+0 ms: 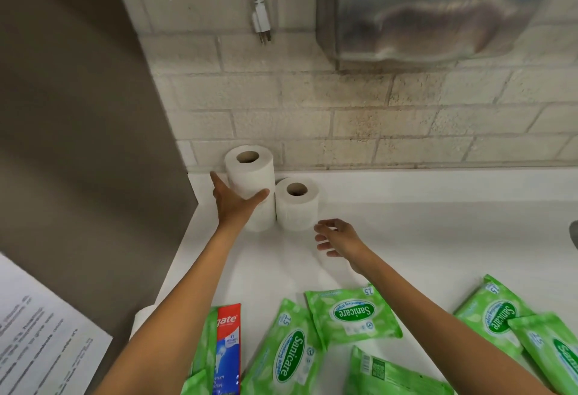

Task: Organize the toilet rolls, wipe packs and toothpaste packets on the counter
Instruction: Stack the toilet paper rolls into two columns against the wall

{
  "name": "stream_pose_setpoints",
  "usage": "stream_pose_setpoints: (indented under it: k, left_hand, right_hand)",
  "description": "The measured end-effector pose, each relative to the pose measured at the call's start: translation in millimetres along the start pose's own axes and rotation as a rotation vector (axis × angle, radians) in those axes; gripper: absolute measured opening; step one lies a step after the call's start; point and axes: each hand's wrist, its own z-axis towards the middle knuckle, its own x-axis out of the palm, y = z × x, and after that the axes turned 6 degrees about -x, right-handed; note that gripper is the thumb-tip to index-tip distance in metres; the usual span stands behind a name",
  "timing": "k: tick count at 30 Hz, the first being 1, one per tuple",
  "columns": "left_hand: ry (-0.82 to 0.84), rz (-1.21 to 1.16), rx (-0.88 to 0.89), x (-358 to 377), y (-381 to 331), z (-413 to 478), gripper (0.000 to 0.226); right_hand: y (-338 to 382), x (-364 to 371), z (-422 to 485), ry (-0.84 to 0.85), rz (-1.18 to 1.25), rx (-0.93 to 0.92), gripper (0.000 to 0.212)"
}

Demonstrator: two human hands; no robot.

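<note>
While left hand [233, 207] grips stacked rolls [250, 172], right hand [339, 238] hovers loose-fingered beside single roll [297, 204]; wipe packs [353, 313], toothpaste box [229, 341] nearer.

Open counter [438, 232] lies right of the toilet rolls [297, 204] — grey panel [78, 129] blocks left, wipe packs [353, 313] crowd the front.

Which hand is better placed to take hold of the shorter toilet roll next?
Right. The right hand hovers open beside the shorter toilet roll; the left hand grips the taller roll.

Single wide-angle head view, forward and down, close over the counter [406, 222] and brick wall [344, 119].
</note>
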Motion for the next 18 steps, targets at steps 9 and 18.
stream_pose_setpoints:
  k: [9, 18]
  left_hand:
    - [-0.024, -0.030, 0.135, -41, -18, -79, 0.028]
    - [-0.021, 0.026, 0.099, -84, 28, -145, 0.025]
  right_hand:
    - [25, 27, -52, 0.065, -0.023, -0.126, 0.034]
    - [15, 69, -97, 0.179, -0.020, -0.137, 0.007]
